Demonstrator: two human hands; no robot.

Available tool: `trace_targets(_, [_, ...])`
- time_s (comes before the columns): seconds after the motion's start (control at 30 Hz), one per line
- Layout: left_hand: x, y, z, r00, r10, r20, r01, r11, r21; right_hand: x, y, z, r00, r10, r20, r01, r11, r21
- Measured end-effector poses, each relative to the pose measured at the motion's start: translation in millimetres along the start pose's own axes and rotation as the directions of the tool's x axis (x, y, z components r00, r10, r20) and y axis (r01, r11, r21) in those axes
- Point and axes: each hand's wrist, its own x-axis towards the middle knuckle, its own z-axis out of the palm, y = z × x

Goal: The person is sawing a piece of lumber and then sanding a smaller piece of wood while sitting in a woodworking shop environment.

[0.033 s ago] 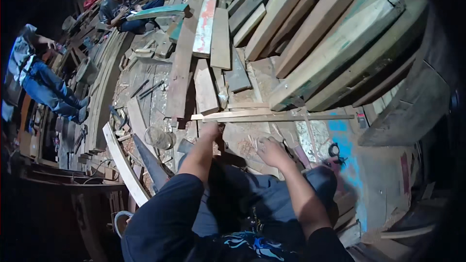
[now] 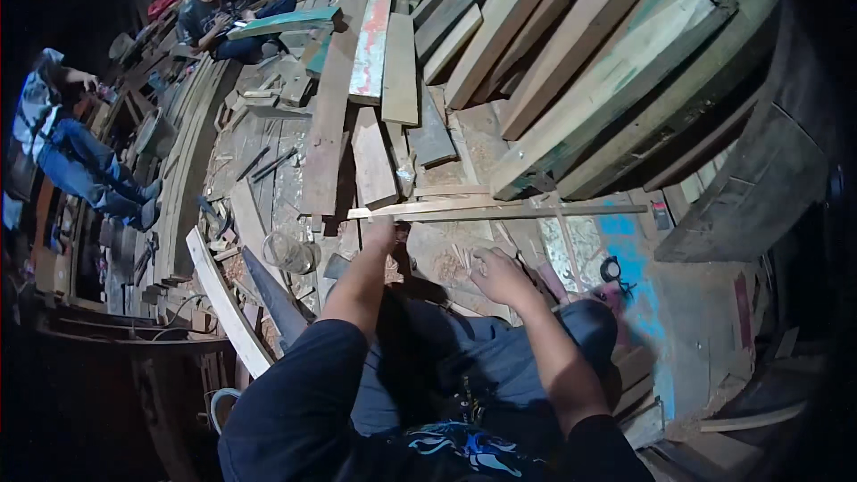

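Head view: left hand (image 2: 382, 230) at the pale wood strip (image 2: 446, 207), right hand (image 2: 500, 275) beside thin slivers (image 2: 462, 257)

The pale wood strip lies crosswise just beyond the left hand's fingers. One end pokes out to their left; the other passes ahead of the right hand's fingertips, apart from them. A longer, darker strip (image 2: 580, 211) runs along its near side and reaches well to the right of both hands. The left hand overlaps the near edge of this pair, but whether it grips, presses or only hovers there does not show, as its fingers are hidden. The slivers fan out just left of the right fingertips. Those fingers are bent; whether they pinch the slivers or merely sit next to them is unclear.

The left forearm (image 2: 353, 290) reaches forward, slanting slightly right. The right forearm (image 2: 558, 353) slants forward and left, the back of the hand upward, fingers pointing toward the left hand. A clear jar (image 2: 290, 253) stands left of the left fingers, and a black ring-shaped thing (image 2: 611, 270) lies to the right of the right fingers.
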Motion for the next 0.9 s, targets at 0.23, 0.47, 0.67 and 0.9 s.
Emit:
trace_targets(0.23, [-69, 26, -92, 0.99, 0.014, -0.142, -0.112, 0.691, -0.715, -82, -21, 9, 0.99, 0.027, -0.137, 0.032, 0.912, 0.408])
trace_targets(0.47, [-250, 97, -126, 0.892, 0.343, -0.294, -0.355, 0.131, -0.926, -117, -56, 66, 0.912, 0.112, -0.394, 0.229, 0.657, 0.718])
trace_targets(0.67, [-313, 117, -127, 0.892, 0.373, -0.256, -0.352, 0.214, -0.911, -163, -66, 51, 0.926, 0.152, -0.346, 0.196, 0.591, 0.783])
trace_targets(0.9, [-338, 115, -150, 0.726, 0.601, -0.334, -0.635, 0.398, -0.662, -200, -72, 47, 0.825, 0.032, -0.564, 0.335, 0.776, 0.534])
